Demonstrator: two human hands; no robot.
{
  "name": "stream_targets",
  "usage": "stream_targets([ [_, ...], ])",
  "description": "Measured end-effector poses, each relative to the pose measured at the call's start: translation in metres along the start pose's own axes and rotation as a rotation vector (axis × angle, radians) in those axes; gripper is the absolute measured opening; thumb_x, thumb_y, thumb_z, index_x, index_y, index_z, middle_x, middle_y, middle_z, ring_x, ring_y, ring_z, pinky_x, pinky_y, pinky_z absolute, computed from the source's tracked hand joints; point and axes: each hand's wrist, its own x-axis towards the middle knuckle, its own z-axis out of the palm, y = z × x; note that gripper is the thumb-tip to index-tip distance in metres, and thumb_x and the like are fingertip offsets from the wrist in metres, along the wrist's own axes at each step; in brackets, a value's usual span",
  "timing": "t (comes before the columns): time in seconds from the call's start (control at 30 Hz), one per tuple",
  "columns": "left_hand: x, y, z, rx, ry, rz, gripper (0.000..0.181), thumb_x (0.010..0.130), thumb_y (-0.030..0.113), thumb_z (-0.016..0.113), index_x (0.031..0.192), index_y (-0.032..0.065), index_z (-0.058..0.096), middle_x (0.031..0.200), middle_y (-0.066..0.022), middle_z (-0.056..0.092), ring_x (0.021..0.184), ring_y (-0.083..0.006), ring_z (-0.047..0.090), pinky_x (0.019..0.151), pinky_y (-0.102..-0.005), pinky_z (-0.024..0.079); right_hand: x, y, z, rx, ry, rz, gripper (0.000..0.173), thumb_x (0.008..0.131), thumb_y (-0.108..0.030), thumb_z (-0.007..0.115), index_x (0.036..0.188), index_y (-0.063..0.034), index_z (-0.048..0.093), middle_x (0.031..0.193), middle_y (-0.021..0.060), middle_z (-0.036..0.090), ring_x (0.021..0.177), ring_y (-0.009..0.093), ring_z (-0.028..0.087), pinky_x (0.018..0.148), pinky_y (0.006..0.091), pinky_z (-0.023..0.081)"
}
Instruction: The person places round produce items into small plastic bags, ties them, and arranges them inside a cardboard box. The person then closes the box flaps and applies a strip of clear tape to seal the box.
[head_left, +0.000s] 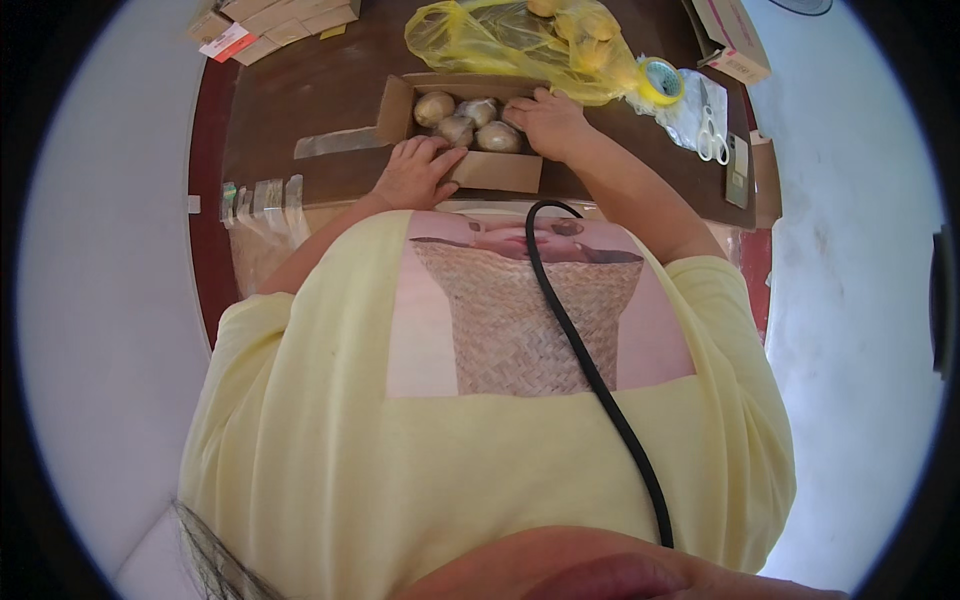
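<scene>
An open cardboard box (495, 172) stands before me on the brown table. Inside it sit several round, yellowish-brown fruits or vegetables (498, 137), at least some in shiny clear wrap. My left hand (418, 172) lies over the box's near left corner, with its fingers over the rim and the thumb along the near side. At the right end, my right hand (551, 122) reaches over the box wall with its fingers bent inward. Its fingertips touch the contents there, but the hand hides whether it grips one. A strip of clear tape (336, 142) extends left from the box.
Behind the box lies a yellow plastic bag (517, 49) with more round produce. To the right are a tape roll (661, 81), white-handled scissors (707, 135) and a phone (737, 171). Cut tape strips (270, 206) hang at the table's left edge. Folded cartons (281, 26) lie far left.
</scene>
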Motion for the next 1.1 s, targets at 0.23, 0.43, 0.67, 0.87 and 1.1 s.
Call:
stream_targets([
  [0.23, 0.000, -0.007, -0.009, -0.022, -0.051, 0.011, 0.064, 0.073, 0.029, 0.075, 0.131, 0.0213, 0.051, 0.117, -0.0102, 0.051, 0.113, -0.0297, 0.047, 0.096, -0.0440, 0.039, 0.002, 0.002, -0.007, -0.001, -0.057, 0.037, 0.043, 0.082, -0.010, 0.053, 0.123, -0.0177, 0.057, 0.126, -0.0005, 0.055, 0.112, 0.022, 0.050, 0.092, 0.0391, 0.040],
  [0.43, 0.015, -0.012, -0.017, -0.007, -0.204, 0.073, 0.065, 0.069, 0.029, 0.078, 0.127, 0.0131, 0.053, 0.113, -0.0114, 0.053, 0.108, -0.0305, 0.049, 0.092, -0.0412, 0.041, 0.001, 0.002, -0.014, -0.020, -0.126, 0.074, 0.045, 0.078, -0.007, 0.058, 0.122, -0.0164, 0.057, 0.127, 0.0010, 0.053, 0.114, 0.023, 0.049, 0.092, 0.0404, 0.040],
  [0.67, 0.016, -0.029, -0.005, -0.053, -0.164, 0.207, 0.062, 0.066, 0.029, 0.078, 0.122, 0.0110, 0.057, 0.108, -0.0101, 0.053, 0.104, -0.0286, 0.050, 0.088, -0.0397, 0.043, -0.010, -0.031, 0.003, 0.196, 0.335, 0.051, 0.028, 0.075, -0.012, 0.061, 0.103, -0.0129, 0.063, 0.106, 0.0098, 0.062, 0.099, 0.028, 0.059, 0.082, 0.0423, 0.047],
  [0.87, 0.017, -0.038, 0.010, -0.062, -0.066, 0.288, 0.054, 0.068, 0.024, 0.073, 0.118, 0.0113, 0.059, 0.103, -0.0091, 0.054, 0.098, -0.0275, 0.052, 0.083, -0.0373, 0.045, -0.006, -0.037, 0.018, 0.201, 0.142, 0.234, 0.015, 0.080, -0.024, 0.061, 0.088, -0.0125, 0.065, 0.083, 0.0101, 0.066, 0.086, 0.031, 0.064, 0.079, 0.0436, 0.048],
  [1.1, 0.016, -0.040, 0.023, 0.002, 0.040, 0.325, 0.039, 0.077, 0.015, 0.059, 0.115, 0.0118, 0.061, 0.102, -0.0094, 0.054, 0.095, -0.0273, 0.053, 0.080, -0.0359, 0.047, -0.003, -0.028, 0.014, 0.251, 0.043, 0.170, 0.019, 0.083, -0.027, 0.060, 0.094, -0.0123, 0.065, 0.089, 0.0103, 0.067, 0.091, 0.029, 0.063, 0.081, 0.0442, 0.048],
])
